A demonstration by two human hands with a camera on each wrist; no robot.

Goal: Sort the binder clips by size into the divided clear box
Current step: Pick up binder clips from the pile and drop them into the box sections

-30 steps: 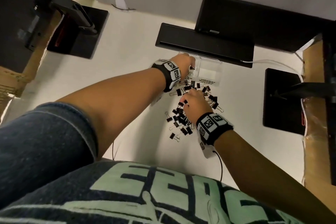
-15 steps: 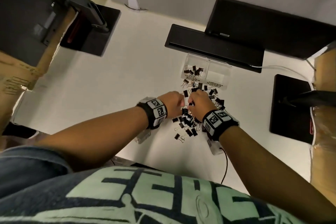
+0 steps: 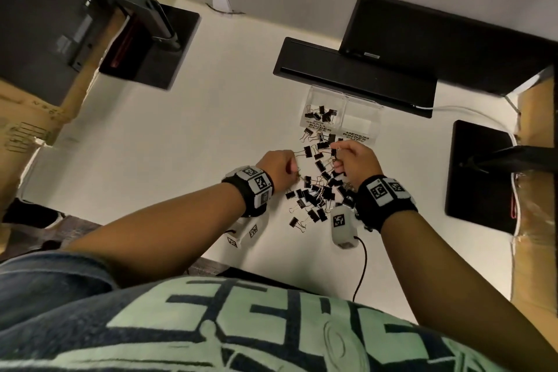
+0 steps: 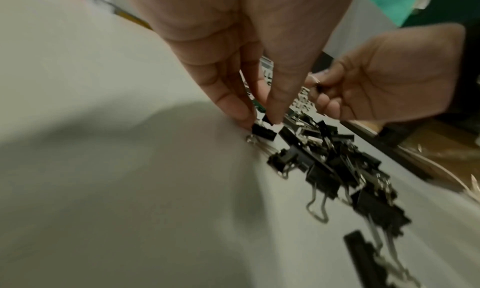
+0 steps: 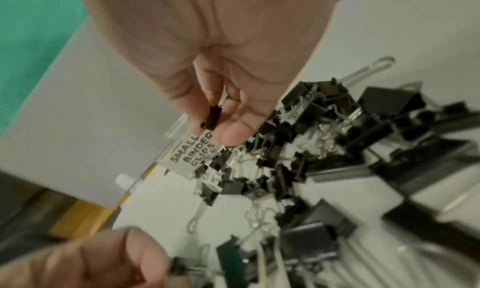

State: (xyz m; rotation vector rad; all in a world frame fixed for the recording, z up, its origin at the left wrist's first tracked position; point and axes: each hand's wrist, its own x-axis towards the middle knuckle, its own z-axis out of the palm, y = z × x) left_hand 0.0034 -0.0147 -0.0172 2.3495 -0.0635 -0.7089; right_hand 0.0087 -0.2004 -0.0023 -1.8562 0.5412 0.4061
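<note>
Right hand [image 5: 207,52] fingers [image 5: 231,134] pinching a small binder clip [image 5: 211,118] just above the clip pile [image 3: 320,187], left hand [image 4: 249,46] fingers [image 4: 233,107] narrowed onto another small clip [image 4: 263,131] at the pile's edge on the table [image 3: 181,145], divided clear box [image 3: 341,118] just beyond the pile.

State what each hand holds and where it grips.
Right hand pinches a small binder clip by its black body. Left hand pinches another clip at the pile's edge, by its body.

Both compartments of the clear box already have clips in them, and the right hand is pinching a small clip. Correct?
Not quite. In the head view only the small compartment holds clips; the medium compartment of the clear box has none. The right hand does pinch a small clip, per the right wrist view.
</note>
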